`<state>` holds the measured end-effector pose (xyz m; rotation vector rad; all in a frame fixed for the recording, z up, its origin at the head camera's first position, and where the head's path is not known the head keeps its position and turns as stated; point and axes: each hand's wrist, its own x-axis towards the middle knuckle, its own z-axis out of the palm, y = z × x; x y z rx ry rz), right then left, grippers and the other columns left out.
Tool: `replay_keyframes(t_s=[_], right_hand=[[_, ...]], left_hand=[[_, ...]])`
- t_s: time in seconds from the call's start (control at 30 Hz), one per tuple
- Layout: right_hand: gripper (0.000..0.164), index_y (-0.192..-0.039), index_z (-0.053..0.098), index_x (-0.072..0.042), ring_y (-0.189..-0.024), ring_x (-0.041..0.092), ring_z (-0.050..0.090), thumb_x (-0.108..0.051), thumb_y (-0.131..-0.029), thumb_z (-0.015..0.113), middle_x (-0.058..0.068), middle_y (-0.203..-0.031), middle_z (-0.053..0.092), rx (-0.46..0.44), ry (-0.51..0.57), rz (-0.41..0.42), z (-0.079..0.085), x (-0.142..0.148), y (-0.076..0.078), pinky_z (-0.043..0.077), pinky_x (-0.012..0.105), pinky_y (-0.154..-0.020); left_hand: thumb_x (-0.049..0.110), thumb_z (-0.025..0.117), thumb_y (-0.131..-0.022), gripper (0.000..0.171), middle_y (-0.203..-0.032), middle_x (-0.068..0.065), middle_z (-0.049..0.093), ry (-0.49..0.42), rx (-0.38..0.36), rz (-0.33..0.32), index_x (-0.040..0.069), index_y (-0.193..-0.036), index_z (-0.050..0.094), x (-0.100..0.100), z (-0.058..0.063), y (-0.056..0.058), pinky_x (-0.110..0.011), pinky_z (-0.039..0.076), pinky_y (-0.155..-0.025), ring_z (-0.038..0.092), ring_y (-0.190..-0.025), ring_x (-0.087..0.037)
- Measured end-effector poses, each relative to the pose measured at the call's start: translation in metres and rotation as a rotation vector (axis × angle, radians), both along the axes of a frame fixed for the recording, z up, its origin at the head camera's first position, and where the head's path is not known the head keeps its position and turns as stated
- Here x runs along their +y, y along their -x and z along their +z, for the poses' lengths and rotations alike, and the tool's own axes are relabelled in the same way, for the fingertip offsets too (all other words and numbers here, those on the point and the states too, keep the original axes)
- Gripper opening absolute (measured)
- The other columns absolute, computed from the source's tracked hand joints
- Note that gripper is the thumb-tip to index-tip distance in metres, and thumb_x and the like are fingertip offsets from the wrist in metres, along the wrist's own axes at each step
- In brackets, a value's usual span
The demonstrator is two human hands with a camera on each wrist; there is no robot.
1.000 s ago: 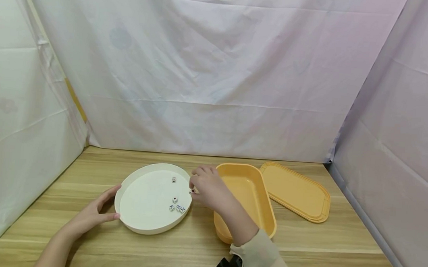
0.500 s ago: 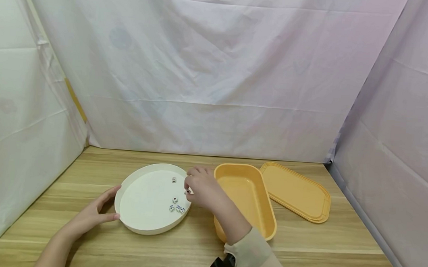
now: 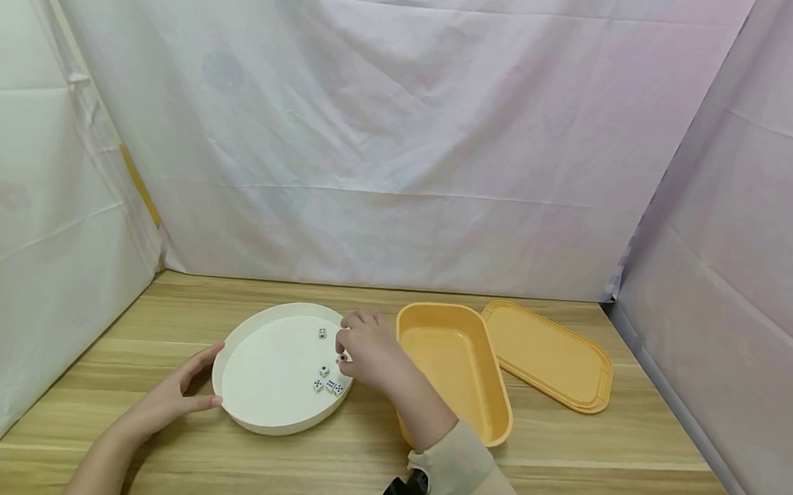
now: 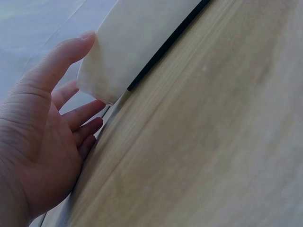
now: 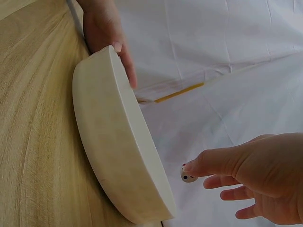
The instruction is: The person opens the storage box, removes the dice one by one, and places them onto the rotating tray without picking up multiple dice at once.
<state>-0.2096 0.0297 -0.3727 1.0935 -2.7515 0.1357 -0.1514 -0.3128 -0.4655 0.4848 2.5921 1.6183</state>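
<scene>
A round white tray point(image 3: 275, 376) with a low wall stands on the table, several white dice lying in its right half. One die point(image 3: 322, 333) lies apart toward the back; another die point(image 3: 324, 371) is near a cluster at the front right. My right hand point(image 3: 371, 354) is over the tray's right rim, pinching a die point(image 5: 188, 174) between thumb and index finger. At the tray's left side, my left hand point(image 3: 162, 403) rests thumb and fingertips against the outer wall, its fingers point(image 4: 83, 113) loosely extended.
Right of the tray stands a yellow-orange rectangular box point(image 3: 454, 355), partly behind my right forearm. Its matching flat lid point(image 3: 552, 356) lies farther right on the wooden table point(image 3: 613, 476). Pale cloth point(image 3: 403, 128) hangs at the back and sides.
My right hand has moved left, carrying the pinched die from the tray's right edge to over its inside. The left hand, tray and lying dice stay put.
</scene>
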Motion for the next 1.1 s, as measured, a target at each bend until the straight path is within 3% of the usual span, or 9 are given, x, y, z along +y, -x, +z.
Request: replay_keyframes(t_s=[0.37, 0.67, 1.1], right_hand=[[0.010, -0.082, 0.066, -0.022, -0.119, 0.024, 0.044, -0.027, -0.081, 0.075, -0.001, -0.111, 0.057, -0.029, -0.027, -0.016, -0.001, -0.006, 0.000, 0.033, 0.045, -0.101], [0.021, -0.100, 0.069, -0.020, -0.125, 0.026, 0.040, -0.030, -0.082, 0.076, 0.003, -0.124, 0.054, -0.078, -0.038, -0.041, -0.001, -0.005, -0.001, 0.029, 0.046, -0.104], [0.025, -0.107, 0.067, -0.020, -0.127, 0.026, 0.039, -0.031, -0.085, 0.072, 0.003, -0.129, 0.052, -0.086, -0.011, -0.062, 0.005, 0.003, -0.006, 0.028, 0.045, -0.106]], left_hand=[[0.008, 0.071, -0.085, 0.082, -0.149, -0.027, 0.025, 0.007, 0.020, -0.006, 0.007, -0.152, 0.023, -0.001, -0.002, 0.001, -0.003, 0.021, -0.092, 0.024, -0.122, 0.017], [0.008, 0.071, -0.086, 0.082, -0.150, -0.026, 0.025, 0.008, 0.011, -0.006, 0.008, -0.152, 0.023, -0.001, -0.001, 0.001, -0.003, 0.021, -0.091, 0.024, -0.122, 0.017], [0.008, 0.071, -0.086, 0.082, -0.149, -0.027, 0.024, 0.005, 0.010, -0.010, 0.007, -0.152, 0.023, 0.000, 0.001, 0.000, -0.003, 0.022, -0.092, 0.025, -0.121, 0.018]])
